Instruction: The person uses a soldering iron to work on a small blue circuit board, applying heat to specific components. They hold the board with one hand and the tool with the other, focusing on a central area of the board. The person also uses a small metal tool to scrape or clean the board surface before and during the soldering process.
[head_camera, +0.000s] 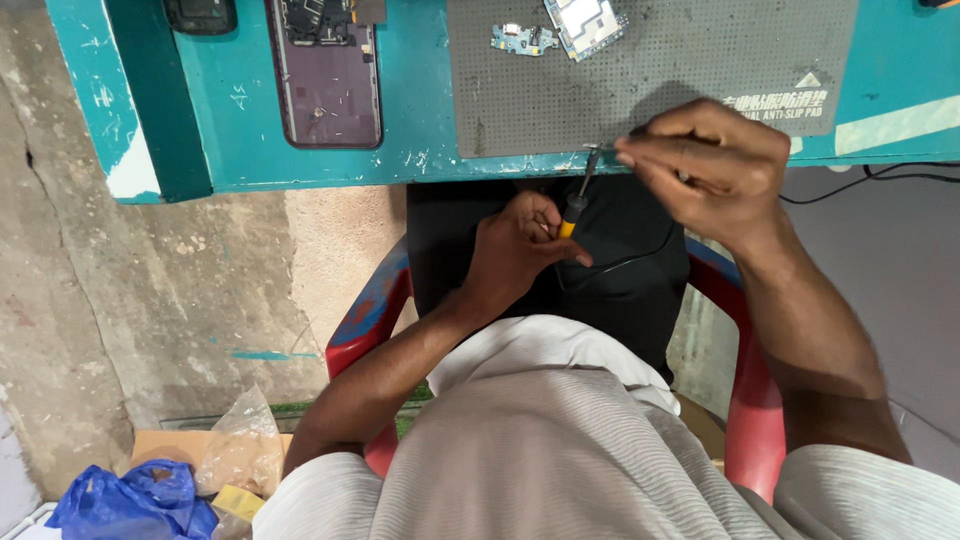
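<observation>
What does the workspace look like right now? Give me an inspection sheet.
Surface: teal table with grey perforated mat.
Job's things: screwdriver, tip at the mat's front edge; opened phone lying flat, left of the mat.
Clutter: two small circuit boards on the mat.
Grippers: left hand grips the screwdriver handle; right hand pinches at its tip, what it holds cannot be told.
Cables: black cable right of the right hand.
Surroundings: red chair; blue bag on the floor.
</observation>
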